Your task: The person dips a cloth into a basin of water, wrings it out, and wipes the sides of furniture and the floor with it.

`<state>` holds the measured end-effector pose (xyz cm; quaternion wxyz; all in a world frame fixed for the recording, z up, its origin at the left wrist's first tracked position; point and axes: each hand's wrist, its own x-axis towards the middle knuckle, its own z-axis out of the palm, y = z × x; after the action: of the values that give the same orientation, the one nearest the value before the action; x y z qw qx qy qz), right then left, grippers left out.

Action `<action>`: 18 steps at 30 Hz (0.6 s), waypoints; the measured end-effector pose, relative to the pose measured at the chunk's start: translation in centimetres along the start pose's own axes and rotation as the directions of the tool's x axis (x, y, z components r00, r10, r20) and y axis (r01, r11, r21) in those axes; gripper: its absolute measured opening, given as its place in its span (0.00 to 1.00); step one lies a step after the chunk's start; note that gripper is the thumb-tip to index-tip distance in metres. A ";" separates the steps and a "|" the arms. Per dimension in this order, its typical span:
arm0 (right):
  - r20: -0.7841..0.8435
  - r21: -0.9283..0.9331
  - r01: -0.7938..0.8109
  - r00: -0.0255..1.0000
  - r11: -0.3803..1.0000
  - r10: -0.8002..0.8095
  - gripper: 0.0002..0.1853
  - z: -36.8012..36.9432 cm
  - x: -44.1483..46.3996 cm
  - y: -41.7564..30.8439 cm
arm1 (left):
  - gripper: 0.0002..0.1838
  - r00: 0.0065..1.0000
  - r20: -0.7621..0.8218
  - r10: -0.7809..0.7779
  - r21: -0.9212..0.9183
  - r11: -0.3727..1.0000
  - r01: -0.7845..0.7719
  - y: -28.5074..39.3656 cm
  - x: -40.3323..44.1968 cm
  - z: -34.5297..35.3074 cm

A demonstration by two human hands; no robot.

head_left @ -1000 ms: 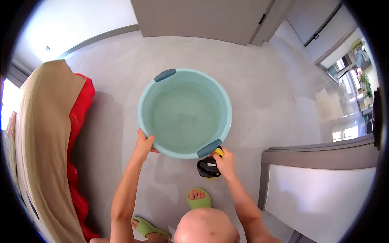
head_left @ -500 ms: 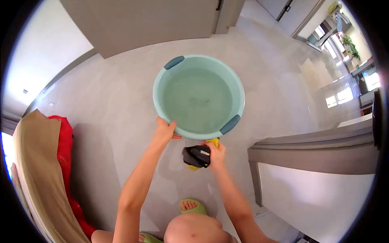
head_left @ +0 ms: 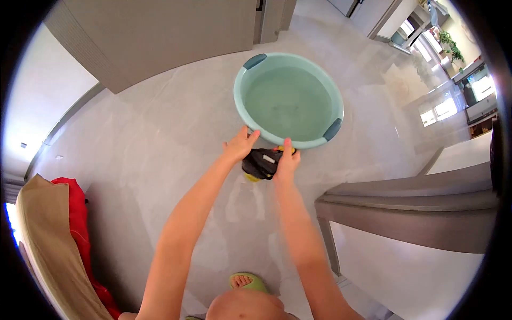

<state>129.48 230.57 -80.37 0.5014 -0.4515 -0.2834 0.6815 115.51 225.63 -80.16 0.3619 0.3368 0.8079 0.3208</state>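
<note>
A round pale-green basin (head_left: 242, 114) with dark teal handle pads stands on the floor, holding water. My left hand (head_left: 241, 145) is closed at the near rim, left of the middle, with its thumb over the edge. My right hand (head_left: 287, 164) grips a crumpled black cloth (head_left: 260, 164) with yellow parts and a white label. That cloth hangs outside the basin, just below its near rim. The right thumb reaches up to the rim; the fingers behind the cloth are hidden.
A red thing (head_left: 79, 218) and a tan-covered piece of furniture (head_left: 45, 208) are at the left. Grey-brown door trim (head_left: 405, 205) juts in from the right. A large grey door (head_left: 160, 37) stands beyond the basin. My foot in a green slipper (head_left: 256, 282) is below.
The basin sits farther up and to the right in view, farther from my feet. Both hands have gone with it, and my right thumb has come up to the rim, the cloth still held.
</note>
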 end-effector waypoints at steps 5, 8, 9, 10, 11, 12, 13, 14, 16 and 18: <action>-0.033 -0.061 0.112 0.993 0.992 -0.114 0.18 -1.0 5.6 -1.3 | 0.35 0.989 0.031 0.144 -0.226 0.965 -0.133 -0.5 -1.8 0.3; -0.059 -0.135 0.165 0.983 0.977 -0.174 0.19 -2.2 8.9 -2.1 | 0.29 0.980 0.000 0.198 -0.319 0.929 -0.187 -1.8 -3.7 1.3; -0.048 -0.173 0.201 0.976 0.964 -0.212 0.19 -2.5 9.8 -2.5 | 0.27 0.984 0.013 0.179 -0.325 0.931 -0.165 -2.9 -4.1 1.7; -0.043 -0.176 0.201 0.976 0.964 -0.211 0.19 -2.5 10.3 -3.0 | 0.25 0.987 0.025 0.159 -0.329 0.934 -0.142 -3.5 -4.7 1.7; -0.048 -0.208 0.206 0.974 0.956 -0.220 0.19 -2.6 10.8 -3.5 | 0.25 0.988 0.021 0.156 -0.329 0.934 -0.141 -4.0 -5.4 1.8; -0.055 -0.242 0.209 0.972 0.947 -0.229 0.19 -2.8 11.3 -3.9 | 0.24 0.990 0.025 0.140 -0.355 0.927 -0.122 -4.3 -6.2 1.8; -0.076 -0.317 0.190 0.972 0.929 -0.224 0.20 -2.7 11.6 -4.0 | 0.24 0.992 0.028 0.124 -0.380 0.919 -0.104 -5.0 -7.1 1.6; -0.071 -0.317 0.186 0.973 0.930 -0.219 0.20 -3.0 11.7 -4.2 | 0.24 0.993 0.023 0.118 -0.380 0.919 -0.101 -5.3 -7.8 1.4; -0.114 -0.339 0.124 0.979 0.933 -0.171 0.21 -2.6 11.1 -4.9 | 0.23 0.997 0.057 0.044 -0.345 0.938 -0.021 -6.3 -9.0 0.9; -0.124 -0.231 0.098 0.984 0.968 -0.129 0.21 -1.9 10.2 -4.6 | 0.22 0.998 0.054 0.035 -0.387 0.922 -0.011 -7.4 -10.7 0.4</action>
<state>132.26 241.57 -80.77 0.5039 -0.5343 -0.3485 0.5823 119.01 213.22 -82.08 0.4414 0.2777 0.7137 0.4676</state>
